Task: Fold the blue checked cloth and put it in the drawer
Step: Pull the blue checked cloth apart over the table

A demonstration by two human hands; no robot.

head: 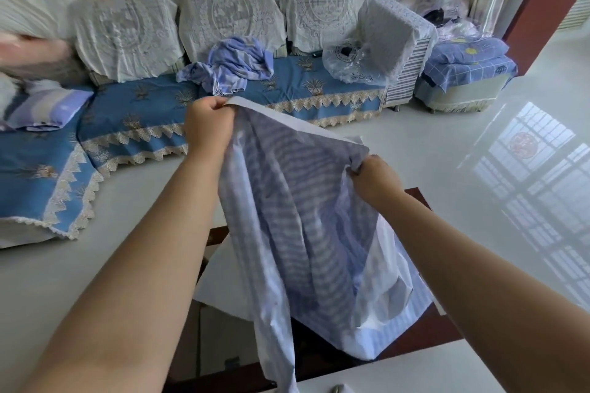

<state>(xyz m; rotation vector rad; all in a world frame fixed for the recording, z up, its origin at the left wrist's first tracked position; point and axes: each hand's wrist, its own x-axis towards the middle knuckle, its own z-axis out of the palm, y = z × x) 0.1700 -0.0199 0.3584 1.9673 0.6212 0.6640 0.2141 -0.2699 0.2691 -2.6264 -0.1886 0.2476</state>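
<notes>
Two bare forearms enter from the lower edge, one from 7 o'clock, one from 4 o'clock. Left hand [209, 120] and right hand [376, 179]: no gloves, rings, watch or bracelet visible. No sleeve reaches the forearms or wrists within the frame. Upper arms and torso lie outside the view.

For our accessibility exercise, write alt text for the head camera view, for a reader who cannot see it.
Two bare hands hold up a blue checked cloth by its top edge, the left hand higher than the right hand, so it hangs over a dark table. Behind is a sofa with a crumpled blue cloth on it.
</notes>
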